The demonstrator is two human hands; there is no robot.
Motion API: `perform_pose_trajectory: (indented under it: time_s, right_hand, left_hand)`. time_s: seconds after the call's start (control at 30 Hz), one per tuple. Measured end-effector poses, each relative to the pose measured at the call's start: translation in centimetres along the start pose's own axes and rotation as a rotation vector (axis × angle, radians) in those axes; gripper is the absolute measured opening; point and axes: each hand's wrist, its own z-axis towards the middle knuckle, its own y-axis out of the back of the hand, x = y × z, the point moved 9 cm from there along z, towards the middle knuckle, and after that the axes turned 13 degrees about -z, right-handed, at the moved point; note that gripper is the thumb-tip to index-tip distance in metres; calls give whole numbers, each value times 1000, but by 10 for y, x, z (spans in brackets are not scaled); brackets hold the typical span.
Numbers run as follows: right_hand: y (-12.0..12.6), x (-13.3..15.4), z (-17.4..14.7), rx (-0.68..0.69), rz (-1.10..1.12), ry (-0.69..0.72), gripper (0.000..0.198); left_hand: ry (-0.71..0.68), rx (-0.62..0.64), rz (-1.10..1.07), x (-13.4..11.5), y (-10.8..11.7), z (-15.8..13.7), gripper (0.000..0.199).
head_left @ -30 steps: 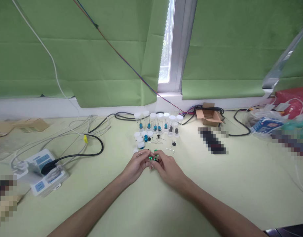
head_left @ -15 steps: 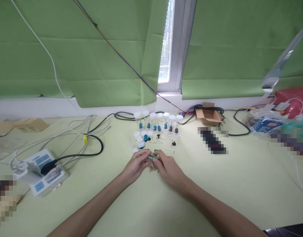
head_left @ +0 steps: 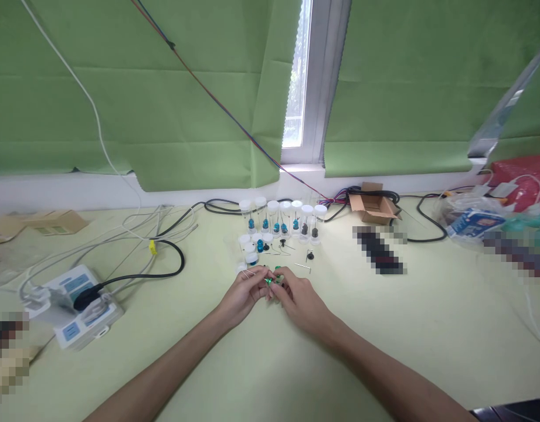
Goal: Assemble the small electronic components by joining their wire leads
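My left hand (head_left: 243, 293) and my right hand (head_left: 301, 296) meet over the table, fingers closed in pinches. Between their fingertips is a small shiny green metal part (head_left: 268, 281), touched from both sides. Thin metal wire (head_left: 248, 272) sticks out from the left fingers toward the upper left; its far end inside the grip is hidden. A second bit of green (head_left: 278, 270) shows just beyond the right fingertips. Just past the hands lie a blue metal part (head_left: 260, 246), small black round parts (head_left: 311, 256) and an L-shaped hex key (head_left: 303, 267).
Several clear tubes with white caps (head_left: 286, 206) stand in a row behind, holding blue or dark parts. On the left is a power strip (head_left: 82, 305) with cables. An open cardboard box (head_left: 372, 208) and a plastic bag (head_left: 472, 223) sit at the right back.
My hands stay in almost the same place, with only a slight shift of the fingers around the green part. Nothing else has visibly moved.
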Motion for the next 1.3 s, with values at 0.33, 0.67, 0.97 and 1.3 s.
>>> perform_pose_trajectory:
  time_s: [0.33,0.67,0.97,1.3]
  right_hand:
    - [0,-1,0,4,-2,-4,19]
    - [0,0,0,7,-3,-6,20]
    - [0,0,0,8,-12,1,21]
    - [0,0,0,19,-3,3,21]
  left_hand:
    - [8,-6,-1,0,0,0,22]
    - [12,-7,-5,0,-2,-2,21]
    - [8,-10,-8,0,-1,-1,21]
    - [7,-8,-10,0,0,-1,20]
